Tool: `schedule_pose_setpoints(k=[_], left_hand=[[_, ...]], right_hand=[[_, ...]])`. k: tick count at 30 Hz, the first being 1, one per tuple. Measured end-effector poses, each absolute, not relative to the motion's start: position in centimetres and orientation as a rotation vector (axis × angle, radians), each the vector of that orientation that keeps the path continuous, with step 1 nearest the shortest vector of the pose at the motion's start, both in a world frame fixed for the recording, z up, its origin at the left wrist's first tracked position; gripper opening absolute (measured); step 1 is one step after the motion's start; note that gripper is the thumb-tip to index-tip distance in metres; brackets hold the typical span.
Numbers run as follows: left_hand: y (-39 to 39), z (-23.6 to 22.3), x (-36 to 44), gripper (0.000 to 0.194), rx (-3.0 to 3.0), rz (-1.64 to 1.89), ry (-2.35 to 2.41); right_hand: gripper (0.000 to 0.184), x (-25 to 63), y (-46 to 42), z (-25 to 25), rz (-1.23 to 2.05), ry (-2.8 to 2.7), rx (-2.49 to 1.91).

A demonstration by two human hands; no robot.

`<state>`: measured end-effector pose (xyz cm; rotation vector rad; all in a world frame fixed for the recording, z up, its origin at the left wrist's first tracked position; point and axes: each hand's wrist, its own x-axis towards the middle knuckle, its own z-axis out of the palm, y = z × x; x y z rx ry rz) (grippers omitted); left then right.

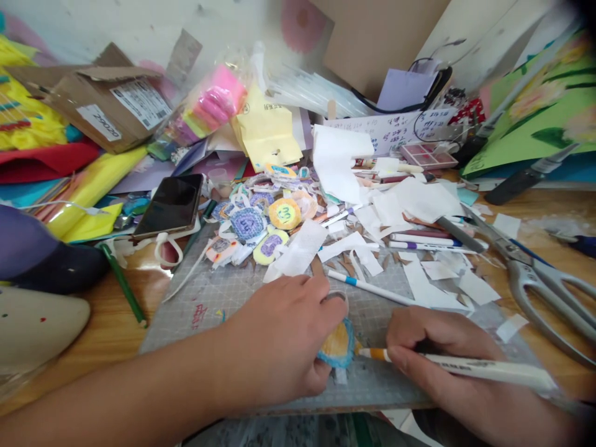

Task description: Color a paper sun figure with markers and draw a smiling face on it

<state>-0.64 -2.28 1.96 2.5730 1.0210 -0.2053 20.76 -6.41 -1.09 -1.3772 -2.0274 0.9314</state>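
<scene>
Near the front edge of the cutting mat point(179, 310), a blue-rimmed orange paper disc point(338, 343) is held by the left hand point(284, 338). An orange-tipped marker point(488, 369) is gripped in the right hand point(442, 383), its tip just beside the disc. Decorated paper badges point(248, 223) are heaped toward the mat's far edge.
</scene>
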Motion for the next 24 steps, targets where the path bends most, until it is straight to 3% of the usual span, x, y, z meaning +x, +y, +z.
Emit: schedule_pose_setpoints(k=[24], left_hand=[[-2.6, 1.7, -0.7, 0.033, 2.570, -0.130, 1.056]], right_hand=[[0.025, 21.0, -6.5, -1.8, 0.978, -1.895, -1.412]])
